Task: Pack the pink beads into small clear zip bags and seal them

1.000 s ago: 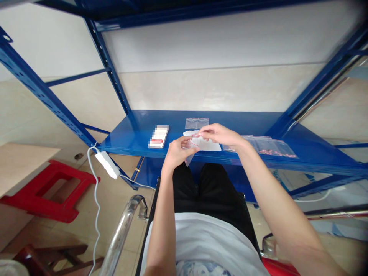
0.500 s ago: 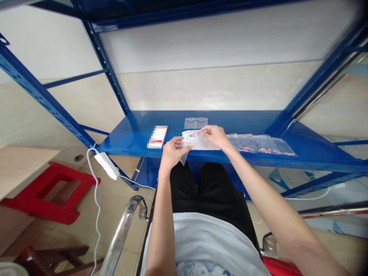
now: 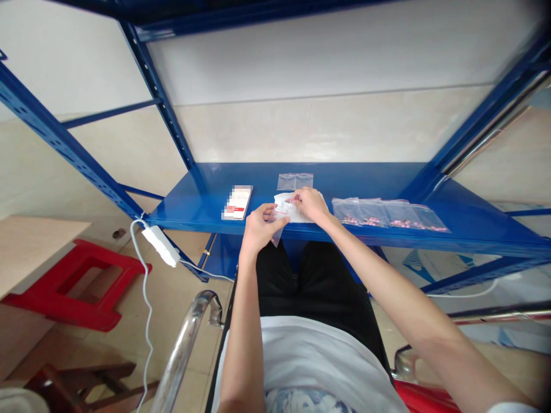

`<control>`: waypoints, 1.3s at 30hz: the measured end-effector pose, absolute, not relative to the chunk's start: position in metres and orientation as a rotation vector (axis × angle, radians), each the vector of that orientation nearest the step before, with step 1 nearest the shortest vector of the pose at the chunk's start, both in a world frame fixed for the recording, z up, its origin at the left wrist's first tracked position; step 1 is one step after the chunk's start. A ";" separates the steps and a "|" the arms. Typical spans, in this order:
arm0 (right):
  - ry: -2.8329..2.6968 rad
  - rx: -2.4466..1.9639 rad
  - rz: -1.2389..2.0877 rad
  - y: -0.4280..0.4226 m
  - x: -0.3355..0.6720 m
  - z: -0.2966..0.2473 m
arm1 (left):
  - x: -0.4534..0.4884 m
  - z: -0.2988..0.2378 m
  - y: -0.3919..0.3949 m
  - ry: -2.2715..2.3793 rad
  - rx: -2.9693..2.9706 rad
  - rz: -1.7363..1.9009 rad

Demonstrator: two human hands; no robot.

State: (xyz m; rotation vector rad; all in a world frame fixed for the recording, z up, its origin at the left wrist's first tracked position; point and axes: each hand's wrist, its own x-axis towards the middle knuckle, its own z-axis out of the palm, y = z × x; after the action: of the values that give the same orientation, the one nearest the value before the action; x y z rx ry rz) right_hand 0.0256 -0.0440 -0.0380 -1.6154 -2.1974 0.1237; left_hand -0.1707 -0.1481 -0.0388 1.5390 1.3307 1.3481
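Observation:
My left hand [image 3: 260, 227] is closed on a small clear zip bag [image 3: 276, 237], which hangs at the shelf's front edge. A white sheet [image 3: 306, 216] lies just right of that hand, with small pink-red pieces on it. Over the sheet, my right hand [image 3: 310, 203] has its fingers pressed together down at those pieces; whether one is pinched is too small to tell. To the right, several clear zip bags [image 3: 373, 213] with pink pieces inside lie in an overlapping row. Two flat clear bags [image 3: 295, 182] rest behind the sheet.
A phone [image 3: 237, 203] lies on the blue shelf [image 3: 202, 189] to the left. Blue uprights [image 3: 166, 109] frame the shelf. A white power strip [image 3: 160, 245] hangs by its cable at the left corner. Below left stands a red stool [image 3: 47, 287]; a chrome armrest [image 3: 183, 338] is beside me.
My right hand has moved left across the white sheet, toward my left hand, uncovering the left end of the bag row. The left hand keeps its hold on the bag.

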 end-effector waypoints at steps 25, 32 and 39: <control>-2.170 -0.961 1.097 -0.147 0.047 0.021 | -0.163 -0.040 -0.155 1.082 1.648 1.277; -1.778 -1.100 1.096 -0.181 0.060 -0.014 | -0.155 -0.038 -0.165 0.925 1.549 1.203; -1.481 -1.067 0.974 -0.183 0.061 -0.017 | -0.144 -0.041 -0.161 0.894 1.339 1.273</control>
State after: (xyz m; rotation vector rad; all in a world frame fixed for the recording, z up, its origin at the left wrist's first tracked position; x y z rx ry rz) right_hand 0.0611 -0.1826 -0.0174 -1.0667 -1.4810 0.9740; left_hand -0.1437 -0.1606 -0.0405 1.3386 0.8938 1.2729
